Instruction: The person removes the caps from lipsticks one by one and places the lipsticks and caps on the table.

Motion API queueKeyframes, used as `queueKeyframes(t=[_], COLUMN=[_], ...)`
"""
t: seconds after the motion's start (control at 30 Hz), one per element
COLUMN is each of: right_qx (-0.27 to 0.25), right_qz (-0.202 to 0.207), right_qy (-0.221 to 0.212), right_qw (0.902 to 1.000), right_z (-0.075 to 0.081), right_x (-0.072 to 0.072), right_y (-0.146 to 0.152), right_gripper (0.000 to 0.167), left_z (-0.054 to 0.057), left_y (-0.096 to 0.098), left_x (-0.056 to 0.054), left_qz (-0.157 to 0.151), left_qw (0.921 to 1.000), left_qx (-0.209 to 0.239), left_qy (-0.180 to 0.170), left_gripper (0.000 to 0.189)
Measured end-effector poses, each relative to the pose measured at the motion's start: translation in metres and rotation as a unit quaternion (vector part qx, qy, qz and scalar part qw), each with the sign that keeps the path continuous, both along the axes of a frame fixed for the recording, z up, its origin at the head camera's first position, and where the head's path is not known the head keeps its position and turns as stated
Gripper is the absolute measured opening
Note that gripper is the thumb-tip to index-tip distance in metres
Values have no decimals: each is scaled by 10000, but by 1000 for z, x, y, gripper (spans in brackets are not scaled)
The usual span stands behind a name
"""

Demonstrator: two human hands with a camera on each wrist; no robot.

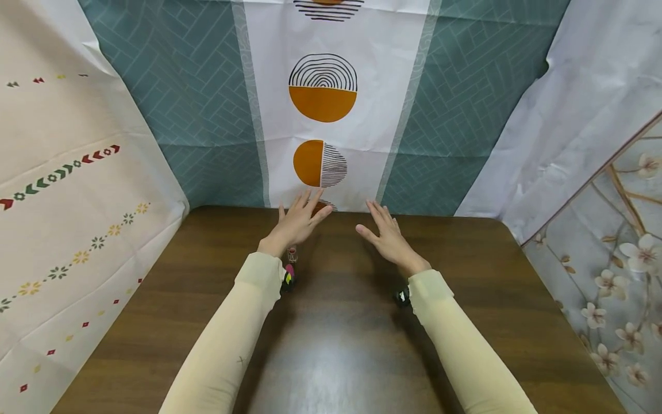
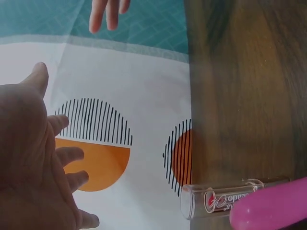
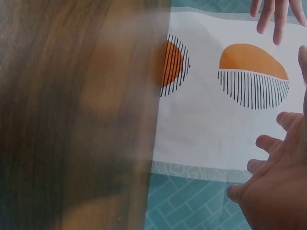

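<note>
Two hands hover flat over the far side of the counter (image 1: 341, 345), fingers straight and spread, holding nothing. The left hand (image 1: 299, 221) is nearest a small clear tube with a red label (image 1: 292, 255), which lies just under its wrist beside a pink thing (image 1: 289, 270). I think the hands should stay level and apart, so no sleeve bumps the tube. The right hand (image 1: 387, 237) is near the patterned cloth (image 1: 331, 115). Only the left wrist view shows the tube's label up close; the right wrist view shows no tube at all.
</note>
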State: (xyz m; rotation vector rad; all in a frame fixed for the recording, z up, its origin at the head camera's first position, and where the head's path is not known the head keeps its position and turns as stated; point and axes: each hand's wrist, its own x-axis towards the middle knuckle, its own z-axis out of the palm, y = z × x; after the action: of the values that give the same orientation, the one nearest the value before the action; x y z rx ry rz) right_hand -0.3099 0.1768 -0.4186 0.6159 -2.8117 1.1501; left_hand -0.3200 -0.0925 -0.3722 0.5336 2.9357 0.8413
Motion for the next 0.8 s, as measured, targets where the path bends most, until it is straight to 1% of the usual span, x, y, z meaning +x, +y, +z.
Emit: queueKeyframes(t=[0.1,0.23,0.37,0.5,0.6,0.73,0.8], right_qx=[-22,-93,-208,-341,-474,-669,-745], right_qz=[11,46,48,55,85,110,140], right_qy=[27,-22,-60,-74,-197,-456,-519], right_qw=[10000,9999,9998,9994,9986,9967,9958], right_z=[-3,-8,-13,-16,-18,-22,-25], right_x=[3,8,13,15,17,18,18], right_y=[-1,-3,-3,-5,-7,-10,-11], right_gripper=[83,83,83,81,80,79,78], left_z=[0,-4,-7,-9,-9,-8,-8], left_y=[0,-2,-6,-12,-16,-19,-20], left_x=[3,7,11,13,13,12,12], left_qz=[-11,-24,-78,-65,-43,-117,-158], left_qw=[10000,10000,9999,9998,9998,9998,9998], left_qx=[-3,-22,109,159,134,100,57], left_qy=[7,-6,-29,-84,-151,-158,-141], left_gripper=[75,75,74,75,75,72,71])
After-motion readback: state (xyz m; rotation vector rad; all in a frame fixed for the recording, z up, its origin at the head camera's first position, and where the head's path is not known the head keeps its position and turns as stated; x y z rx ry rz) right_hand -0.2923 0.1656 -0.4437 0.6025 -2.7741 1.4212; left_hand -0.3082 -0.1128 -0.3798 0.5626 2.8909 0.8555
